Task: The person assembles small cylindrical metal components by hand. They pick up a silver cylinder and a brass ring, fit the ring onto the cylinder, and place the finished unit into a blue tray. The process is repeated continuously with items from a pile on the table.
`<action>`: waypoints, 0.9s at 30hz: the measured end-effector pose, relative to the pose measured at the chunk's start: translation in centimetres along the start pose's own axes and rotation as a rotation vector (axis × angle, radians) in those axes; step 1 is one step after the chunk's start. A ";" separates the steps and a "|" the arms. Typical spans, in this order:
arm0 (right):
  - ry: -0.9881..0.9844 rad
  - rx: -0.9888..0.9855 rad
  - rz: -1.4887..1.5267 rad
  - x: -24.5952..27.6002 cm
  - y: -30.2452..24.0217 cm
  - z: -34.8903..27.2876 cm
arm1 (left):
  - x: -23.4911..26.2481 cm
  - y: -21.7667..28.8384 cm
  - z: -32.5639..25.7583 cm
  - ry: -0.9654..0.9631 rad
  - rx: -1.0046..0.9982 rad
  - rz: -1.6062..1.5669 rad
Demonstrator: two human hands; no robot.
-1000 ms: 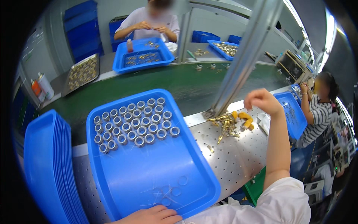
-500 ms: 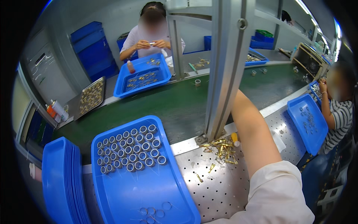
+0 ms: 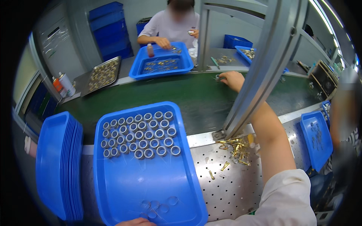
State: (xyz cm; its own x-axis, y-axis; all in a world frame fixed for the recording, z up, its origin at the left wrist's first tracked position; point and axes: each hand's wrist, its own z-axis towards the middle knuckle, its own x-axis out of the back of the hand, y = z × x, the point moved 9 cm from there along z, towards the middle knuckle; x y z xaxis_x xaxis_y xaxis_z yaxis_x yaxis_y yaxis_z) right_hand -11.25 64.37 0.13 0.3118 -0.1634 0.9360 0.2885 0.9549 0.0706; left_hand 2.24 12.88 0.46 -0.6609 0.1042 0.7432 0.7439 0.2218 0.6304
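My right hand (image 3: 231,80) reaches far out over the green conveyor belt (image 3: 188,101), behind a slanted metal post (image 3: 260,67). Its fingertips pinch a small metal ring (image 3: 218,78) lying on the belt. Only the knuckles of my left hand (image 3: 135,222) show, at the bottom edge of the picture by the near rim of a blue tray (image 3: 188,180). What the left hand holds is hidden. Rows of metal rings (image 3: 140,135) fill the far half of that tray.
A stack of blue trays (image 3: 58,165) stands at the left. A pile of small brass parts (image 3: 235,146) lies on the perforated steel table. Across the belt a person works over another blue tray (image 3: 162,64). A further blue tray (image 3: 316,139) and a second person are at the right.
My right arm has stretched forward from the brass parts, past the post, out onto the belt. The view has tilted so the ring tray sits closer and more central.
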 end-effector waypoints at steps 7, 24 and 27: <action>0.055 -0.101 -0.050 -0.1 1.1 -0.2 | -1.0 -1.1 -0.5 -0.104 -0.084 -0.022; 0.092 0.126 0.882 19.2 -18.5 -18.8 | -0.1 -2.9 -6.4 0.151 -0.380 -0.118; -0.063 0.328 0.852 15.8 -30.3 -14.3 | 0.0 -3.5 -8.2 0.221 -0.396 -0.137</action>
State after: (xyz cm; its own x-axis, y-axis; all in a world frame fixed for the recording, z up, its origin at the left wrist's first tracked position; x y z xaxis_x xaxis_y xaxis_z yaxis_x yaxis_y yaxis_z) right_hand -2.08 29.29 7.87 0.2489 0.6334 0.7327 -0.2913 0.7704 -0.5670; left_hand 0.44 4.19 0.13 -0.7504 -0.1185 0.6502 0.6604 -0.1726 0.7308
